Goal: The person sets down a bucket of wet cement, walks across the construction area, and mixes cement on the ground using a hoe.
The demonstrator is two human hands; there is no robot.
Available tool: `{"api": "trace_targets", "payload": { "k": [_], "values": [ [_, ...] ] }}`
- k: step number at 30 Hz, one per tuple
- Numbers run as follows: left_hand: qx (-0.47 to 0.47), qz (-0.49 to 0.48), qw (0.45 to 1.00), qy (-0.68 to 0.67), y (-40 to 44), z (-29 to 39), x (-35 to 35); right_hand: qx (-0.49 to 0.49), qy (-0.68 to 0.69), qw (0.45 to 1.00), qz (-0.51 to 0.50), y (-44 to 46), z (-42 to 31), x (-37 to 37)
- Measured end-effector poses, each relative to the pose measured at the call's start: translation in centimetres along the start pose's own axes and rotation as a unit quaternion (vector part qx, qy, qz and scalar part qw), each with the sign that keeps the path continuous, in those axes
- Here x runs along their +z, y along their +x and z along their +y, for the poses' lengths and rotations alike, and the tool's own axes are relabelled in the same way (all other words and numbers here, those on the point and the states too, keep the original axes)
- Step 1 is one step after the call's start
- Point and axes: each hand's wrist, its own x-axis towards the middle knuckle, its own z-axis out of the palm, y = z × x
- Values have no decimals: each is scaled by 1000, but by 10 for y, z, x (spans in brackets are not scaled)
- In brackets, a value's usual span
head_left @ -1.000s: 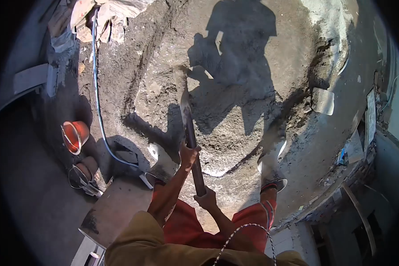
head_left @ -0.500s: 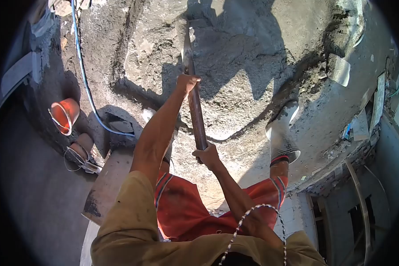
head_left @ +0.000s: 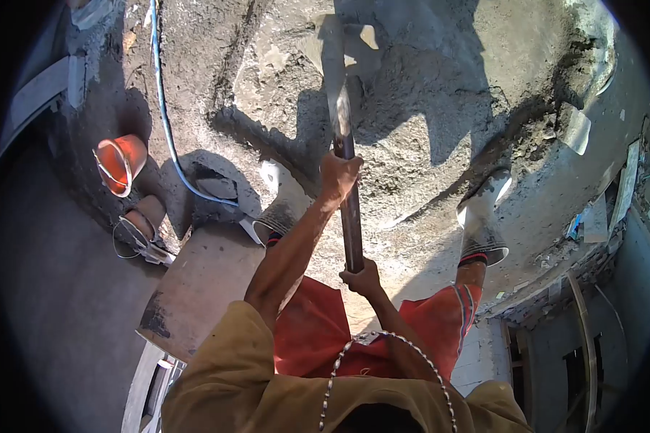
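My left hand (head_left: 339, 176) is wrapped round the middle of a long-handled hoe (head_left: 349, 216). Lower down, close to my body, my right hand (head_left: 362, 277) grips the butt end of the same handle. The hoe points away from me. Its far end lies over wet grey mortar (head_left: 404, 79), where a flat blade shows, partly shadowed and mixed in colour with the mortar. Both boots (head_left: 482, 216) stand at the near edge of the mortar, one on each side of the handle.
An orange bucket (head_left: 131, 160) and a second, dirtier bucket (head_left: 149, 211) stand at the left. A blue hose (head_left: 163, 115) runs past them. A board (head_left: 202, 285) lies by my left boot. Loose planks (head_left: 626, 177) and rubble line the right edge.
Both hands have drawn the hoe's handle back toward my body, keeping their grip. The view has shifted, and my left boot now shows more fully beside my left arm.
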Motion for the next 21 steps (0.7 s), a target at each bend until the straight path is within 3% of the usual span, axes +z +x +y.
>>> {"api": "trace_targets", "payload": {
  "k": [1, 2, 3, 4, 5, 6, 7, 8, 9, 10, 11, 12, 13, 14, 16, 18, 20, 21],
  "values": [
    [92, -12, 986, 142, 56, 4, -6, -18, 42, 999, -15, 40, -42, 7],
    [114, -43, 989, 84, 94, 37, -20, -65, 75, 994, -33, 75, -82, 17],
    [83, -43, 995, 16, 162, 26, -17, -118, 118, 983, -69, 121, -98, 30],
    [89, -58, 994, 30, 194, 41, -33, -139, 105, 980, -92, 141, -138, 44],
    [95, -72, 992, 44, 225, 56, -50, -69, 172, 975, -123, 143, -175, 58],
    [186, -179, 964, -65, 278, 22, -60, -70, 144, 982, -103, 155, -185, 76],
    [128, -191, 970, -75, 277, 12, -76, -98, 207, 966, -122, 155, -185, 92],
    [70, -200, 974, -84, 276, 2, -91, -45, 233, 962, -135, 142, -183, 101],
    [-4, -151, 984, -98, 255, -15, -99, -16, 185, 974, -130, 135, -163, 105],
    [-43, -83, 995, -19, 260, -67, -106, 10, 134, 983, -126, 133, -135, 109],
    [-28, -98, 976, -194, 212, -81, -114, -5, 35, 996, -85, 125, -98, 114],
    [-138, 46, 987, 66, 201, -110, -110, -30, -70, 996, -38, 117, -74, 112],
    [-160, -1, 987, -5, 180, -156, -118, 9, -18, 997, -70, 97, -64, 102],
    [-216, -12, 972, -90, 125, -135, -112, 57, 36, 993, -99, 70, -51, 89],
    [-265, 1, 950, -165, 82, -171, -96, 62, -110, 987, -96, 50, -29, 47],
    [-303, 1, 939, -163, 54, -206, -66, 99, -127, 982, -102, 34, -14, 5],
    [-316, 88, 931, -163, 30, -224, -19, 112, -138, 977, -119, 17, 0, -35],
    [-329, 70, 933, -126, -3, -221, -6, 124, -169, 970, -126, 3, -3, -55]
  ]
}}
